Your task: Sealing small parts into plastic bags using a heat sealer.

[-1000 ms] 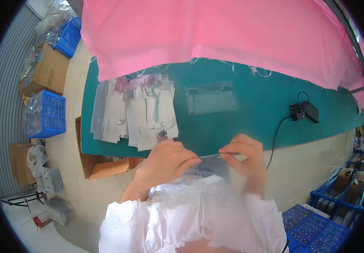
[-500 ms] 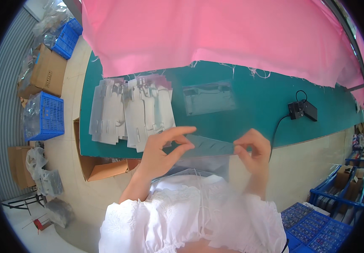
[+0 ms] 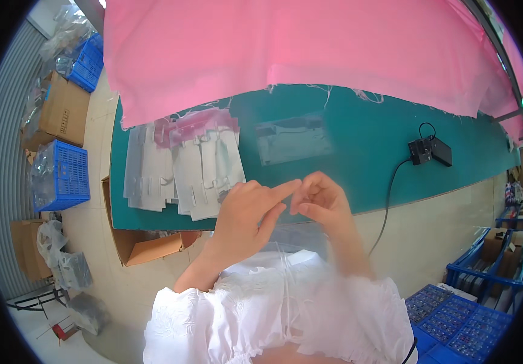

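Note:
My left hand (image 3: 248, 212) and my right hand (image 3: 324, 203) meet fingertip to fingertip over the near edge of the green table (image 3: 364, 121). Both pinch a thin clear plastic bag (image 3: 298, 238), which hangs blurred below them in front of my white sleeves. Just left of my left hand lies a fanned stack of white packets with pink tops (image 3: 191, 170). A second clear bag with something dark inside (image 3: 291, 141) lies flat on the table beyond my hands.
A pink cloth (image 3: 298, 48) hangs over the table's far side. A small black box with a cable (image 3: 429, 150) sits at the right. Blue crates (image 3: 61, 176) and cardboard boxes (image 3: 61, 115) stand on the floor at left, blue trays (image 3: 455, 315) at lower right.
My hands held the clear bag stretched wide between them; they have now come together, and the bag hangs folded below them.

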Demonstrator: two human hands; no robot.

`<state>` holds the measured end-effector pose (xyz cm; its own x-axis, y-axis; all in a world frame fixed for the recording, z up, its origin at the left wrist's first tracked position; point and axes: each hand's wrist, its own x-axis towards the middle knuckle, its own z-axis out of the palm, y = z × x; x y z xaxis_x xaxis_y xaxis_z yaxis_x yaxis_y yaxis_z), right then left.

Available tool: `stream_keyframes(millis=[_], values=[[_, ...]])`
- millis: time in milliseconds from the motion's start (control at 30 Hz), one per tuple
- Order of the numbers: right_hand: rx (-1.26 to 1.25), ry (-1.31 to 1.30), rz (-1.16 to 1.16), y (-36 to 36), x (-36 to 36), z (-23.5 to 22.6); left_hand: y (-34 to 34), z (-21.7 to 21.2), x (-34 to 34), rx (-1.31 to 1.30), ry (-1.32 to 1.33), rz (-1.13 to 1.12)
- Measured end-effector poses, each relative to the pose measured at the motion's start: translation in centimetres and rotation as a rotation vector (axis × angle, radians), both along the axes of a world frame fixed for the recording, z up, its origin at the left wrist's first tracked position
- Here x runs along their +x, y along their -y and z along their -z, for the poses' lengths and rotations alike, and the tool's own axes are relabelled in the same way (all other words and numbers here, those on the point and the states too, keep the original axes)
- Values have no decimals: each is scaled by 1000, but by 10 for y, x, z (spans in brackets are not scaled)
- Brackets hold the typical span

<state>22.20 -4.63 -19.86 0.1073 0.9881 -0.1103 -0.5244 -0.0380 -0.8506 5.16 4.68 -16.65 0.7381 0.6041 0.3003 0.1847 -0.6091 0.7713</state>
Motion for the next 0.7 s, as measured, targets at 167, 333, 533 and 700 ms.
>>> stream_keyframes(millis=[167, 333, 533, 700], values=[[54, 11, 79, 3, -5, 1, 3, -1, 0, 152, -16, 29], [137, 19, 169, 4, -13, -2, 7, -7, 7, 421, -102, -50], [260, 33, 179, 6, -19, 0, 9, 1, 0, 250, -146, 39], [223, 239, 135, 14, -15, -15, 10, -10, -6, 181, -235, 95]])
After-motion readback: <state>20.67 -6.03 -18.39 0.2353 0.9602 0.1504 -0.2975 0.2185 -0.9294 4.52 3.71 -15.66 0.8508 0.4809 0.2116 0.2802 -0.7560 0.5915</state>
